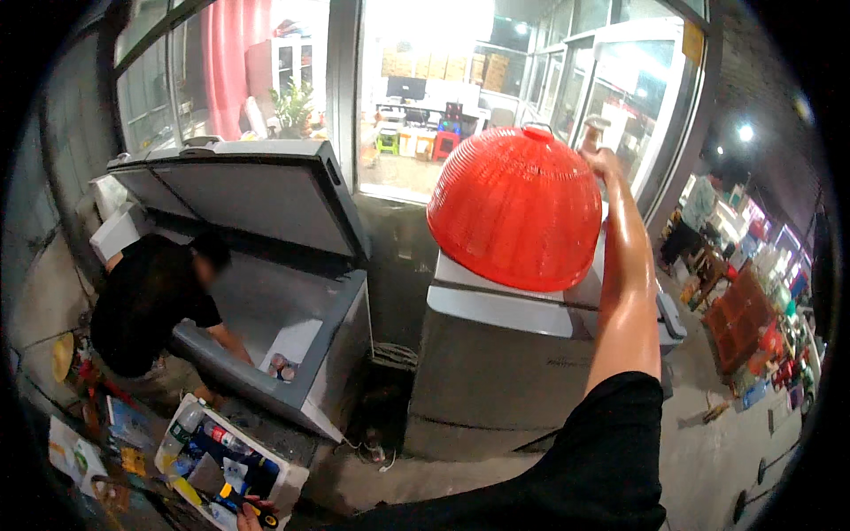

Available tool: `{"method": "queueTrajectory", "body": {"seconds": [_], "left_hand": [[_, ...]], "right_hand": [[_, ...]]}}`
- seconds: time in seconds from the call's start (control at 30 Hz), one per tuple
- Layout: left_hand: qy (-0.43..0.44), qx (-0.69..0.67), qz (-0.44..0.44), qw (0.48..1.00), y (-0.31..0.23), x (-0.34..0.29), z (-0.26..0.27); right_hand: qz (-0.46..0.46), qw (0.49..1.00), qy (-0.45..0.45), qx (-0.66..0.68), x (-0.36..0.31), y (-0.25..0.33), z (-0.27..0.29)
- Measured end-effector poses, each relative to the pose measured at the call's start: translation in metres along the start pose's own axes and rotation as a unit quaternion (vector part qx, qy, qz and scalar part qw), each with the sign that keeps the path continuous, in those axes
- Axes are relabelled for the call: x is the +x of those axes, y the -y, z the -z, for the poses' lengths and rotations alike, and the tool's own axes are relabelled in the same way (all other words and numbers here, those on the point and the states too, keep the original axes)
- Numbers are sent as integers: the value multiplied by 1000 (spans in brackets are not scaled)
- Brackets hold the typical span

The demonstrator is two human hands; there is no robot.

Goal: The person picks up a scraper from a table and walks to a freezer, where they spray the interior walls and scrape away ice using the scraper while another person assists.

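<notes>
Hands first: the right hand (600, 159) is raised beside the red dome cover (516, 208), gripping a small pale object at the cover's upper right edge. The left hand is out of view. The ribbed, woven-looking cover sits on a closed grey freezer (496, 354) standing on concrete floor. Left of it, another person (150, 301) leans into an open freezer (292, 354).

The red dome cover (518, 208) looks like finely meshed plastic with a slight sheen. The closed chest freezer (496, 354) beneath it shows smooth, matt grey metal; the floor (708, 442) is rough concrete.
</notes>
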State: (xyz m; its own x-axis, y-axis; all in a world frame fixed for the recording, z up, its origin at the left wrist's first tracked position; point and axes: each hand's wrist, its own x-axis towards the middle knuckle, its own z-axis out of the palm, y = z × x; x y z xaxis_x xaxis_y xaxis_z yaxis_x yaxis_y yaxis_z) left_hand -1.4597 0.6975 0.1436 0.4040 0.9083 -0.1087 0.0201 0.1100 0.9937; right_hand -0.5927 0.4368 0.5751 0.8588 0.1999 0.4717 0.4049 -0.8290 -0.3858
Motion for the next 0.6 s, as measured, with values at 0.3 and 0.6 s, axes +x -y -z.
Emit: {"method": "queueTrajectory", "body": {"seconds": [0.3, 0.6], "left_hand": [[54, 31, -19, 998, 0, 8, -22], [96, -82, 64, 990, -16, 21, -18]], "right_hand": [[13, 959, -224, 172, -8, -31, 3], [223, 880, -313, 279, -49, 17, 174]]}}
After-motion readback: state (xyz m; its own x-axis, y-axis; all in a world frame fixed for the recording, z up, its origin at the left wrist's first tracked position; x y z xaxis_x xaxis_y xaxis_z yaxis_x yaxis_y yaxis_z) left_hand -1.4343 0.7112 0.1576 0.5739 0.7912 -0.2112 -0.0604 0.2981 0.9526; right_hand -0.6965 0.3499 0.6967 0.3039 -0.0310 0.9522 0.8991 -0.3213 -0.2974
